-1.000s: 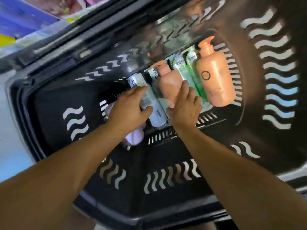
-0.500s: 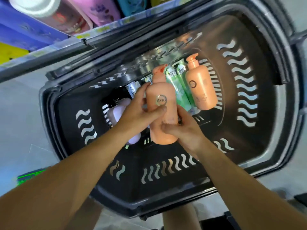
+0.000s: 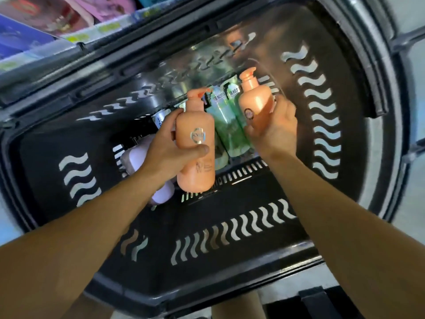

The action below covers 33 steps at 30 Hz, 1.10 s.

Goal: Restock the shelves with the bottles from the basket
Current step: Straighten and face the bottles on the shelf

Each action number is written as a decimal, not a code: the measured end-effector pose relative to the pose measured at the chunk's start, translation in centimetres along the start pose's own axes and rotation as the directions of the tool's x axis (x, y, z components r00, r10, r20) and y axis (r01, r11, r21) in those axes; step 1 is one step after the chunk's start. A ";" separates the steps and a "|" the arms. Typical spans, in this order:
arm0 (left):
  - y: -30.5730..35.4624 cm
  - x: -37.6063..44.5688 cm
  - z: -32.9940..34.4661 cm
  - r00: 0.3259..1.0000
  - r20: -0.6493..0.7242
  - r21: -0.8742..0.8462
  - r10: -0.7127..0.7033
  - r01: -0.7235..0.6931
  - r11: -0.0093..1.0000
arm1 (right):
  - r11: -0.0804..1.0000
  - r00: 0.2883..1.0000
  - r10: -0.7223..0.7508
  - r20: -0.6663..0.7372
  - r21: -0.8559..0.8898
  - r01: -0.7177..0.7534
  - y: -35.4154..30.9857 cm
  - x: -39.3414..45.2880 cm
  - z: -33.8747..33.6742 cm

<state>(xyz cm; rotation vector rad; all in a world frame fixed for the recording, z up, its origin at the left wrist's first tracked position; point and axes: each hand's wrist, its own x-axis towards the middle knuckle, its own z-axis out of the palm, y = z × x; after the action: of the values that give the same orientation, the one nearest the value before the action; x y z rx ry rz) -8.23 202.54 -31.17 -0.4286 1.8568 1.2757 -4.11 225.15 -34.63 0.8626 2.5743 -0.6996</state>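
Bottles are still mostly in the basket, the big black tub that fills the middle of the frame, so the restocking looks far from finished. The shelf runs along the upper left corner with some pink and purple packs on it, too blurred to name; none of the basket's bottles can be seen placed there.

On the basket floor, centre frame, lie two green bottles side by side, and to their left a lilac bottle partly hidden behind the left wrist. A pale bottle top shows just above the left hand, too covered to identify.

Two peach pump bottles are lifted clear of the floor. The left bottle, centre frame, stands upright with its pump up and its silver badge facing the camera. The right bottle, upper centre right, tilts slightly, pump toward the top.

Both forearms reach in from the bottom corners, well apart. The left hand wraps the left bottle's side, thumb across the front below the badge, fingers behind. The right hand cups the right bottle from below and behind, thumb at its front edge.

My reading: the pick-up of this pair is done; carrying them to the shelf remains, then the green and lilac ones.
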 end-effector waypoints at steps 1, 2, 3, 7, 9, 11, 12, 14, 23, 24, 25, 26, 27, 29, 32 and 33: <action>-0.2 0.3 0.1 1.000 -0.002 -0.003 0.000 0.000 1.000 | 0.994 0.999 0.006 0.034 -0.106 -0.002 0.1 0.7 1.0; -0.4 0.6 0.1 1.000 0.000 -0.006 0.000 0.000 1.000 | 0.980 0.997 0.027 0.066 -0.199 -0.013 0.2 1.0 2.0; -0.5 0.9 0.1 1.000 0.003 -0.008 0.000 0.000 1.000 | 0.961 0.998 0.037 0.059 -0.278 -0.019 0.3 1.0 3.0; -0.8 1.6 -0.2 1.000 -0.002 -0.007 0.006 -0.006 1.000 | 0.928 0.992 0.009 -0.124 -0.368 -0.054 0.9 1.1 5.0; -0.9 1.7 -0.5 1.000 -0.008 0.000 0.007 -0.007 1.000 | 0.949 0.993 0.030 -0.111 -0.310 -0.063 1.0 1.4 4.8; -0.7 1.3 -0.8 1.000 -0.008 0.007 0.014 -0.014 1.000 | 0.982 0.998 0.065 -0.024 -0.177 -0.068 0.8 1.2 4.2; -0.5 0.9 -1.1 1.000 -0.005 0.012 0.021 -0.021 1.000 | 0.993 0.996 0.081 0.036 -0.089 -0.078 0.4 0.7 3.7; 0.4 -0.4 -1.6 0.999 0.019 0.032 0.034 -0.035 0.999 | 0.995 0.987 0.091 0.130 0.038 -0.097 -0.5 -1.1 2.3; 8.9 -13.1 -6.8 0.970 0.206 0.162 0.127 -0.162 0.973 | 0.953 0.987 0.141 0.074 0.262 -0.156 -8.3 -15.2 -9.5; 10.4 -15.1 -7.9 0.967 0.209 0.158 0.144 -0.179 0.971 | 0.947 0.987 0.144 0.071 0.280 -0.159 -9.6 -16.7 -11.4; 11.9 -17.0 -9.1 0.964 0.211 0.154 0.162 -0.197 0.968 | 0.944 0.987 0.149 0.057 0.290 -0.159 -11.0 -18.2 -13.3; 13.5 -19.0 -10.3 0.960 0.214 0.147 0.180 -0.214 0.966 | 0.944 0.988 0.148 0.039 0.291 -0.153 -12.4 -19.8 -15.3; 15.0 -21.0 -11.5 0.956 0.212 0.135 0.203 -0.234 0.963 | 0.949 0.991 0.130 0.019 0.287 -0.130 -13.9 -21.4 -17.2; 17.7 -25.1 -13.7 0.941 0.211 0.109 0.267 -0.294 0.950 | 0.953 0.996 0.090 -0.027 0.291 -0.079 -17.1 -24.4 -20.8; 21.3 -31.1 -17.1 0.923 0.174 0.102 0.344 -0.364 0.926 | 0.954 0.993 0.044 -0.111 0.298 -0.009 -21.6 -28.6 -25.5; 22.2 -33.0 -18.3 0.916 0.156 0.104 0.369 -0.387 0.916 | 0.955 0.990 0.017 -0.137 0.296 0.025 -23.0 -29.9 -26.9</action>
<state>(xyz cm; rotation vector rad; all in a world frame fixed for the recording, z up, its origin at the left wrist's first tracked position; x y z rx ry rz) -11.14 190.35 10.75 0.0970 1.9542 1.3815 -0.11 209.92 8.97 1.0298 2.6320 -1.0858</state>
